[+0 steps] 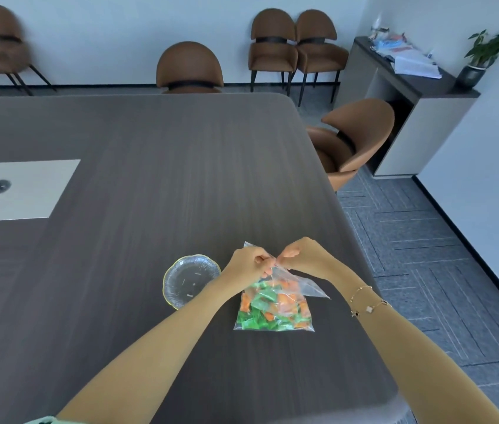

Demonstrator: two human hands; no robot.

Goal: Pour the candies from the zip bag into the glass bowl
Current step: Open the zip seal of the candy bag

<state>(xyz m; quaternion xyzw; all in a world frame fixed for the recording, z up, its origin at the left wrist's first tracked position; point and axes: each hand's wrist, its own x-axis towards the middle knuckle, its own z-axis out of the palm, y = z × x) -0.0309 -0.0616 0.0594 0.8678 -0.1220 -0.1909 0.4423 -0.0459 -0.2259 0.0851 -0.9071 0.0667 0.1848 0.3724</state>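
A clear zip bag [274, 307] full of green and orange wrapped candies lies on the dark table [150, 179], near its right edge. My left hand [246, 264] and my right hand [301, 255] both pinch the bag's top edge, close together, lifting that end slightly. Just left of the bag stands an empty glass bowl [185, 280] with a gold rim; my left forearm crosses over its near right side.
The table's right edge runs close to the bag, with a brown chair [352, 139] beyond it. A pale inset panel [22, 191] with a cable slot lies at the far left. More chairs line the back wall; a cabinet with papers and a plant stands at the right.
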